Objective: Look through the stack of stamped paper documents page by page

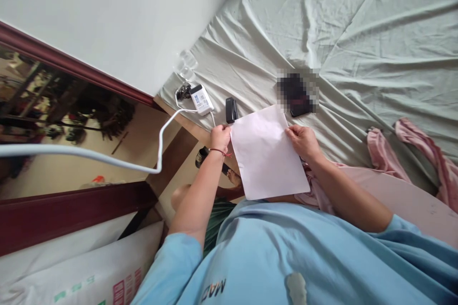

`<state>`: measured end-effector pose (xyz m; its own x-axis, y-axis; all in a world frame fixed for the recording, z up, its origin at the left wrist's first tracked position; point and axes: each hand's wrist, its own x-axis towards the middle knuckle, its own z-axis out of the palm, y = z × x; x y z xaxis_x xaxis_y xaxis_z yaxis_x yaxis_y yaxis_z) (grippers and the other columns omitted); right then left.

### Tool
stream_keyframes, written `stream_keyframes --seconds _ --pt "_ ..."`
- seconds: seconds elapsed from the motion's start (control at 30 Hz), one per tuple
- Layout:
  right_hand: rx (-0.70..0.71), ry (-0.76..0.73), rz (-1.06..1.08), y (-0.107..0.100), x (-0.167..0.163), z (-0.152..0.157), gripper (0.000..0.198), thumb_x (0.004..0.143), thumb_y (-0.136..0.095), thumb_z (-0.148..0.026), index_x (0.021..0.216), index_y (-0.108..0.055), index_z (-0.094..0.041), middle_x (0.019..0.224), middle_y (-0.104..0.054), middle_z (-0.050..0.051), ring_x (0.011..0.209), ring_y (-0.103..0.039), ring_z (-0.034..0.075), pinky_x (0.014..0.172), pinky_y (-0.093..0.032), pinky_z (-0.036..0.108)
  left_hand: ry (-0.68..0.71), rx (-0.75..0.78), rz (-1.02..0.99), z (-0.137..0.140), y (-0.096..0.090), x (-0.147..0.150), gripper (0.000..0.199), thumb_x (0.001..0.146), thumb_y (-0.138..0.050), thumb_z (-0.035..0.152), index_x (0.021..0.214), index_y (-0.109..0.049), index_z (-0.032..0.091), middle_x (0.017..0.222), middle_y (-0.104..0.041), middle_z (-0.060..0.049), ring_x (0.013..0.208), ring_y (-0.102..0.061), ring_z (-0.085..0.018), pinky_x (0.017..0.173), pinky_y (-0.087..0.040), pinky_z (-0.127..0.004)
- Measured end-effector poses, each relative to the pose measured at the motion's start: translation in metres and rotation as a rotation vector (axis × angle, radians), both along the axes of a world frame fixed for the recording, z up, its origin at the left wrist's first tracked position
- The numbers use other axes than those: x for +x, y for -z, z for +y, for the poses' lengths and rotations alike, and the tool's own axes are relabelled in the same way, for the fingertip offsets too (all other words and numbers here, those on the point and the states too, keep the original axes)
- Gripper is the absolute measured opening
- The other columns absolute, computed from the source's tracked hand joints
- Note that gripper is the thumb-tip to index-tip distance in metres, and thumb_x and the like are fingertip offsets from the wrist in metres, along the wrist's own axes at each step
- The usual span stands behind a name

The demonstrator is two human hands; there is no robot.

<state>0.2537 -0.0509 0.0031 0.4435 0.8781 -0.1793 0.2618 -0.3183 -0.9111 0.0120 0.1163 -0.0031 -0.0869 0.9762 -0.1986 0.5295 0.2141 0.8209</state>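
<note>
A blank white sheet of paper (270,157) is stretched between my two hands, over my lap. My left hand (220,138), with a red string bracelet at the wrist, pinches the paper's upper left edge. On the opposite edge, my right hand (304,142) grips it between thumb and curled fingers. Just beyond my left hand a black stapler-like object (231,110) lies on the bed sheet. Past the paper's far right corner is a dark phone-like object (299,105), partly blurred out.
A white power adapter (202,100) with a white cable (159,152) lies at the bed's left corner, beside a clear plastic container (186,64). Pink cloth (390,152) lies at right. A dark red frame (71,69) and white printed sacks (89,267) stand at left.
</note>
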Motion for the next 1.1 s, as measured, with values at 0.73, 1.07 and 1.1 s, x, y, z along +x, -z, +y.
stream_keyframes --seconds 0.73,1.07,1.1 --pt "-0.076 -0.023 -0.05 -0.004 0.0 -0.003 0.037 0.087 -0.049 -0.047 0.077 -0.068 -0.017 0.062 -0.057 0.003 0.061 -0.049 0.017 0.057 -0.033 0.029 0.434 0.523 0.535 -0.028 -0.002 -0.013 0.06 0.092 -0.04 0.005 0.141 -0.068 0.025 0.152 -0.06 -0.008 0.147 -0.053 -0.023 0.133 -0.017 -0.051" --pt "-0.055 -0.028 -0.001 -0.001 0.002 -0.004 0.035 0.087 -0.053 -0.048 0.08 -0.067 -0.018 0.06 -0.056 0.002 0.059 -0.047 0.017 0.055 -0.033 0.029 0.499 0.53 0.41 -0.023 -0.014 -0.016 0.067 0.082 -0.043 -0.001 0.139 -0.068 0.023 0.151 -0.062 -0.007 0.143 -0.057 -0.021 0.13 -0.03 -0.046" --pt "-0.046 -0.031 0.017 0.0 0.003 -0.005 0.035 0.088 -0.053 -0.049 0.08 -0.067 -0.018 0.06 -0.056 0.002 0.058 -0.046 0.016 0.054 -0.032 0.029 0.484 0.528 0.358 -0.025 -0.014 -0.017 0.068 0.081 -0.043 -0.001 0.141 -0.067 0.022 0.152 -0.061 -0.007 0.144 -0.055 -0.021 0.129 -0.033 -0.042"
